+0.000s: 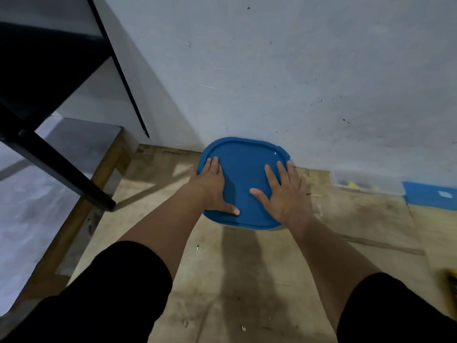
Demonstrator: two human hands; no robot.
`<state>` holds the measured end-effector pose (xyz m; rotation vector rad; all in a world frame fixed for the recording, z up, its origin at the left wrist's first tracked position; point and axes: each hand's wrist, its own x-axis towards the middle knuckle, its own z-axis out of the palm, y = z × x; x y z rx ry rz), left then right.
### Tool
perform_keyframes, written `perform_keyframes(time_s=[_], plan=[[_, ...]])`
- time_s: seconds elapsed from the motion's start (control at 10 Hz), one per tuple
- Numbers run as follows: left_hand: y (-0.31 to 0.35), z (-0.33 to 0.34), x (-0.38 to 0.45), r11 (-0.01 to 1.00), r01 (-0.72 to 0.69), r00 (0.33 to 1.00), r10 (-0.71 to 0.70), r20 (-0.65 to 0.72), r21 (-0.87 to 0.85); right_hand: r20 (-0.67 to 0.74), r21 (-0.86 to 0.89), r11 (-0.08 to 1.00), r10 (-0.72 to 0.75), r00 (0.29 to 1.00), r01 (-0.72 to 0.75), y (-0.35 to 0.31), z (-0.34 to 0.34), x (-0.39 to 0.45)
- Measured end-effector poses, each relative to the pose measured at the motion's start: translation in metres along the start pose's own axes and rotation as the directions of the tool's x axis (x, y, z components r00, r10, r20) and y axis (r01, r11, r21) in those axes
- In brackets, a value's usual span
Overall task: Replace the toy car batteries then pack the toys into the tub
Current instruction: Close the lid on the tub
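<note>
A tub with a blue lid (243, 169) stands on the wooden floor against the pale wall. My left hand (212, 184) lies flat on the lid's left side, fingers straight and thumb spread toward me. My right hand (280, 191) presses flat on the lid's right side, fingers splayed. The tub's body is almost wholly hidden under the lid; only a pale sliver shows at its near right edge. No toy car shows clearly.
A black table leg (64, 174) and frame slant across the left. A clear plastic box (366, 184) and a blue lid (430, 195) sit along the wall at right. A blurred yellow object (448, 280) lies at the right edge.
</note>
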<state>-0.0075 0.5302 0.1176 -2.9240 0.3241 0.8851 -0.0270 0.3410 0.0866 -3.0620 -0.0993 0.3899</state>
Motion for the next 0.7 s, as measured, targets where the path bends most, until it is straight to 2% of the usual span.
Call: perform_keyframes(time_s=[0.1,0.2,0.3,0.4,0.5,0.6,0.7], plan=[[0.004,-0.007,0.0,0.996,0.003,1.0,-0.004,0.017,0.091,0.047,0.005,1.0,0.007,0.999,-0.007,-0.002,-0.005,0.004],[0.01,-0.014,0.002,0.984,-0.004,1.0,0.004,0.0,0.179,0.065,-0.096,0.995,-0.001,0.998,0.007,-0.003,-0.011,0.006],[0.015,-0.02,0.003,0.976,0.02,0.999,-0.027,0.029,0.215,0.07,-0.109,0.994,0.0,0.998,0.008,-0.003,-0.011,0.003],[0.016,-0.024,0.002,0.99,0.048,0.995,-0.058,0.08,0.131,0.069,-0.084,0.996,0.005,0.998,0.001,-0.003,-0.01,0.004],[0.016,-0.019,-0.003,0.994,0.095,0.994,-0.092,0.052,-0.054,0.083,-0.064,0.998,0.006,0.997,-0.001,-0.005,-0.012,0.003],[0.018,-0.017,-0.007,0.971,0.124,0.988,-0.139,-0.061,-0.205,0.05,0.025,1.0,-0.006,0.999,0.005,-0.001,-0.029,-0.002],[0.037,-0.017,-0.02,0.878,0.087,0.947,-0.22,-0.234,-0.47,-0.131,0.211,0.975,-0.042,0.991,0.07,0.003,-0.05,-0.021]])
